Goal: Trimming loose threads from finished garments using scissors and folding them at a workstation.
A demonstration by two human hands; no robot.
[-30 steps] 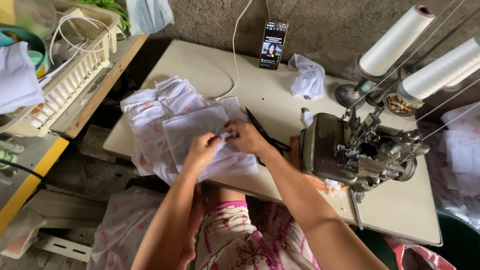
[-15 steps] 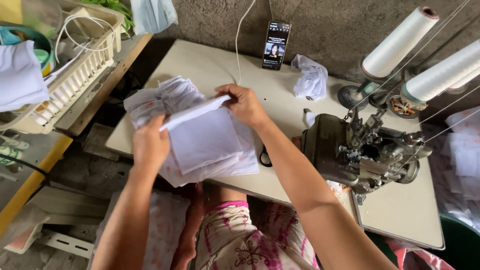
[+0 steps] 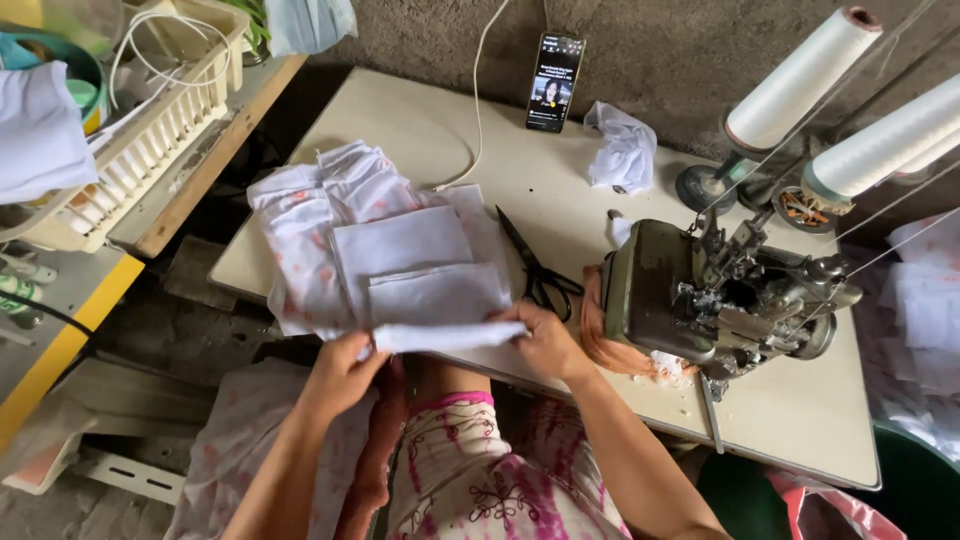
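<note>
A white cloth piece (image 3: 445, 336) is stretched flat between my two hands at the near edge of the sewing table (image 3: 420, 120). My left hand (image 3: 340, 372) pinches its left end, my right hand (image 3: 545, 338) grips its right end. Just behind it lies a pile of white and pink-printed cloth pieces (image 3: 370, 240). Black scissors (image 3: 535, 268) rest on the table right of the pile. A grey-green sewing machine (image 3: 700, 290) stands to the right of my right hand.
A phone (image 3: 556, 82) with a lit screen leans on the back wall, a white cable running to it. A crumpled white cloth (image 3: 625, 150) lies nearby. Two large white thread cones (image 3: 800, 80) stand at the right. A white plastic basket (image 3: 150, 130) sits on the left bench.
I lifted a white piece off the pile, then brought it down toward me. Both hands now hold it low at the table's near edge.
</note>
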